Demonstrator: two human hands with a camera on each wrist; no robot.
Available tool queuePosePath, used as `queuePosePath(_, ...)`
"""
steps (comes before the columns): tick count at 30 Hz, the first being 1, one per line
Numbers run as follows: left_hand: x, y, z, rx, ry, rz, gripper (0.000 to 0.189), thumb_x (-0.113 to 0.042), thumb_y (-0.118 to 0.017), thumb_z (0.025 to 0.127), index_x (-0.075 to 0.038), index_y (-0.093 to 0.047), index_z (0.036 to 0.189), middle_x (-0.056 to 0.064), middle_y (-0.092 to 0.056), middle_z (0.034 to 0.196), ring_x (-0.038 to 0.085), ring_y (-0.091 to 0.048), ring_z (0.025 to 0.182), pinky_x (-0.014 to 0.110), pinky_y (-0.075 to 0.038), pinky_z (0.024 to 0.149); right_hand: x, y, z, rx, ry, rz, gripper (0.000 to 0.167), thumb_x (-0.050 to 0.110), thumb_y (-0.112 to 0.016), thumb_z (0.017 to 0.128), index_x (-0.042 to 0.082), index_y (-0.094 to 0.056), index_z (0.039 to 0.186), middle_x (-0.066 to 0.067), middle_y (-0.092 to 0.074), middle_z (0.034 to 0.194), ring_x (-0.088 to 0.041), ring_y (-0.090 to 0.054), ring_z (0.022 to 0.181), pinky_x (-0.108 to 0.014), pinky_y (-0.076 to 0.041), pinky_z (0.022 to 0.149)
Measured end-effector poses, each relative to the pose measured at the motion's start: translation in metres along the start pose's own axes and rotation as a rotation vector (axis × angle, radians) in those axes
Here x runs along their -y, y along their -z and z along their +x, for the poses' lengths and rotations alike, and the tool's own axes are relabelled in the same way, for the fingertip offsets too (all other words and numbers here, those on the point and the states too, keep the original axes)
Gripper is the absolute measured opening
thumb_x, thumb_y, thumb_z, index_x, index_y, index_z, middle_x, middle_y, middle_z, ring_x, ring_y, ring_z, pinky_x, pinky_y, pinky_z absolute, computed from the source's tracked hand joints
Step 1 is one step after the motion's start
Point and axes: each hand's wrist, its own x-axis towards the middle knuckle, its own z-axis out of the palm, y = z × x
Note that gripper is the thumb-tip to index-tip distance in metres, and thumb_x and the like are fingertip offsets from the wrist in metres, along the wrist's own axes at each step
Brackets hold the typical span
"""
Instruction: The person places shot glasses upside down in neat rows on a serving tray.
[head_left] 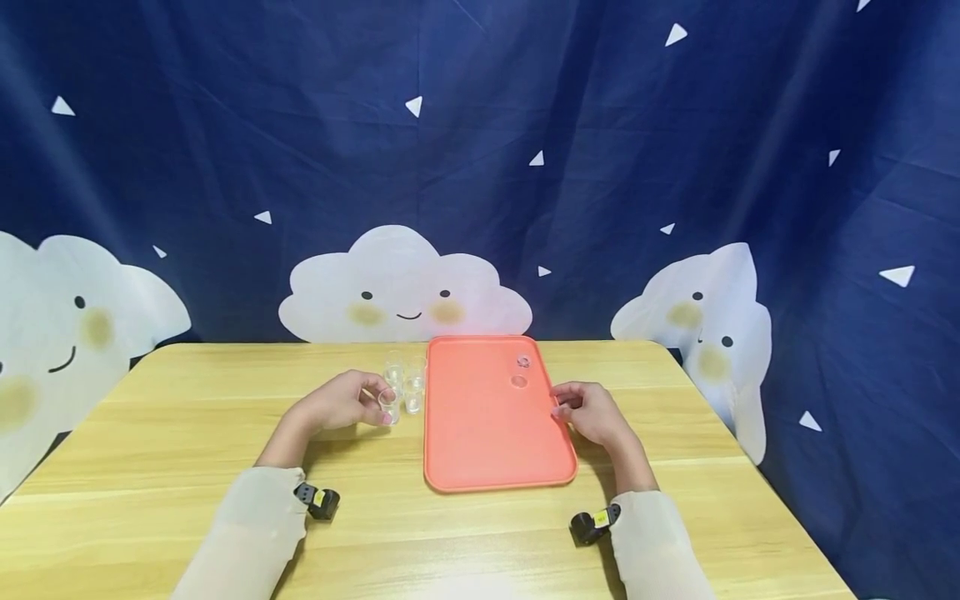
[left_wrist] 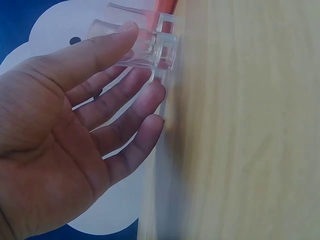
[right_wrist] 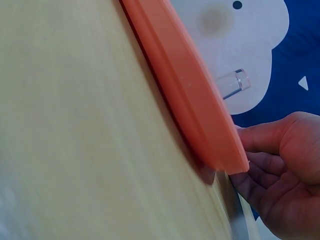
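A small clear glass stands upright between the thumb and fingers of my left hand, which pinches it left of the tray. In the left wrist view, the thumb lies across this glass, whose thick base points toward the table. Several similar clear glasses stand close together between that hand and the tray. The coral-red tray lies flat, its right rim held by my right hand. On the tray's far right part, one clear glass sits upside down, thick base up.
The light wooden table extends on both sides of the tray and in front of it. Behind its far edge hangs a dark blue curtain printed with white clouds. A small black camera is strapped on each wrist.
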Motion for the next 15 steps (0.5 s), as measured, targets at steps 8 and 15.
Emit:
queuePosePath(8, 0.001, -0.0015, 0.0011, -0.002, 0.004, -0.015, 0.026, -0.012, -0.084, 0.083, -0.005, -0.069, 0.103, 0.006, -0.07, 0.105, 0.018, -0.068, 0.091, 0.041, -0.052, 0.092, -0.0017, -0.0001, 0.0016, 0.004, -0.001, -0.001, 0.03, -0.003, -0.069, 0.091, -0.001, -0.07, 0.122, -0.009, -0.073, 0.102, -0.021, -0.066, 0.09, -0.031, -0.056, 0.076)
queuePosePath(15, 0.0024, -0.0005, 0.0001, -0.007, 0.004, -0.042, 0.026, -0.008, -0.081, 0.084, -0.002, -0.068, 0.106, 0.007, -0.071, 0.105, 0.019, -0.069, 0.092, 0.042, -0.053, 0.093, -0.0024, 0.0001, 0.0024, 0.008, -0.005, 0.006, 0.03, -0.004, -0.069, 0.091, -0.001, -0.07, 0.121, -0.009, -0.073, 0.102, -0.021, -0.066, 0.09, -0.031, -0.056, 0.076)
